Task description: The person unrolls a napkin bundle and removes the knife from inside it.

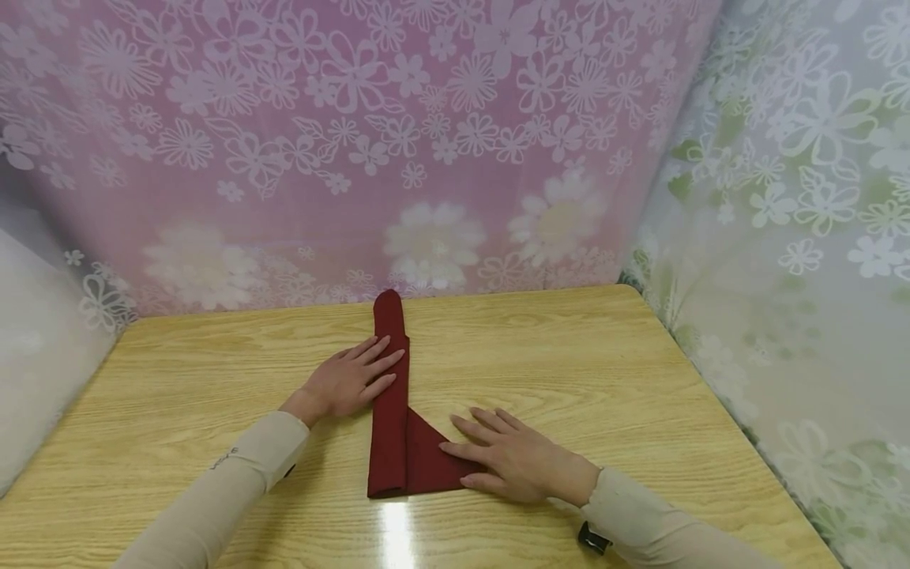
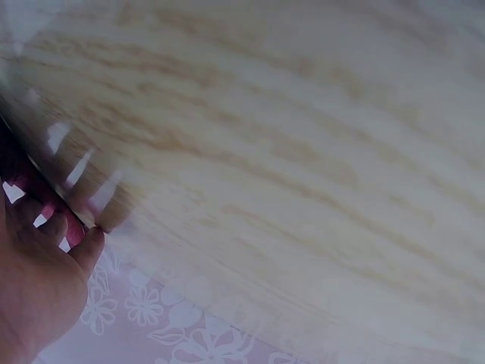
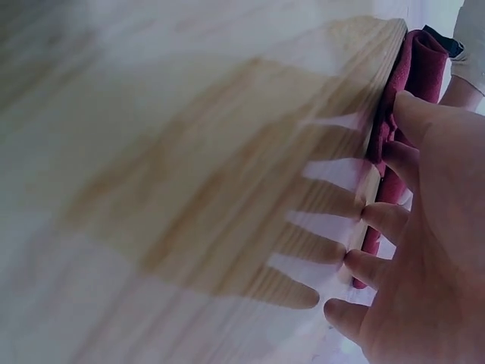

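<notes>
A dark red cloth (image 1: 389, 442), rolled or folded into a long narrow strip, lies lengthwise on the wooden table. A triangular flap (image 1: 429, 458) of it spreads out to the right at the near end. My left hand (image 1: 351, 379) rests with its fingers extended across the strip's upper half. On the flap's right corner lies my right hand (image 1: 522, 458), thumb and forefinger touching the cloth, the other fingers spread over the table. In the right wrist view, the cloth (image 3: 428, 64) shows beyond the fingers. Only a sliver of cloth appears in the left wrist view, behind the fingers.
The light wood-grain table (image 1: 554, 356) has its far edge against a pink flowered curtain (image 1: 320, 197). A pale flowered curtain (image 1: 796, 276) hangs along the right side. The cloth's far end reaches the table's back edge. A black band (image 1: 593, 539) is on the right wrist.
</notes>
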Tool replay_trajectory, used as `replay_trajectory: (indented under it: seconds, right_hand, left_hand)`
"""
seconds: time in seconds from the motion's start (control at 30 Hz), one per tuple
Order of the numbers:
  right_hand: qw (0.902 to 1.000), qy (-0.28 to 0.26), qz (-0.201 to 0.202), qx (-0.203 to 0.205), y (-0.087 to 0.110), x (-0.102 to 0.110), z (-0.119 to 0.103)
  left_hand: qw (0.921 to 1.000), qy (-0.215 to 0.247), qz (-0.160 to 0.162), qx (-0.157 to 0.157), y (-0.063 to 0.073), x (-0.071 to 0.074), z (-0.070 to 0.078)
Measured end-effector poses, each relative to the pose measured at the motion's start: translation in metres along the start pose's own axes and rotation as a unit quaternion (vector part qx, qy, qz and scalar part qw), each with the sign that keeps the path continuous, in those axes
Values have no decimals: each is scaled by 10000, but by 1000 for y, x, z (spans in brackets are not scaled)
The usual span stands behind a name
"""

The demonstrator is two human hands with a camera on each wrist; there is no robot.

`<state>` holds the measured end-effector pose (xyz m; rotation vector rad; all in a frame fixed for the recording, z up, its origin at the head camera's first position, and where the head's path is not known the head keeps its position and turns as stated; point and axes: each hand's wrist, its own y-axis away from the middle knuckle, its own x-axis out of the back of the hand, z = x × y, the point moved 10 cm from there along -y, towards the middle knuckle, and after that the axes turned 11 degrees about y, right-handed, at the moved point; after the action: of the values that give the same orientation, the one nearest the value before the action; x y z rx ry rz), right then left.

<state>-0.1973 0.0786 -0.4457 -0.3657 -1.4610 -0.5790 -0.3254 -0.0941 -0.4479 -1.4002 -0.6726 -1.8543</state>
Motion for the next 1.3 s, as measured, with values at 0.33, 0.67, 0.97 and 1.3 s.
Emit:
replay_trajectory:
  seconds: [0.33, 0.67, 0.97, 1.3]
  right_hand:
    - [10000, -27, 6, -6, 1, 1, 0]
    - [9999, -103, 16, -72, 2, -1, 0]
    - [9998, -170, 57, -63, 1, -2, 0]
    - [9993, -356, -27, -60, 1, -5, 1]
  left_hand:
    - [10000, -6, 14, -15, -1, -1, 0]
    - [10000, 5, -74, 54, -1, -1, 1]
    - [9999, -134, 13, 36, 0, 2, 0]
    - [9970, -733, 211, -90, 1, 10, 9]
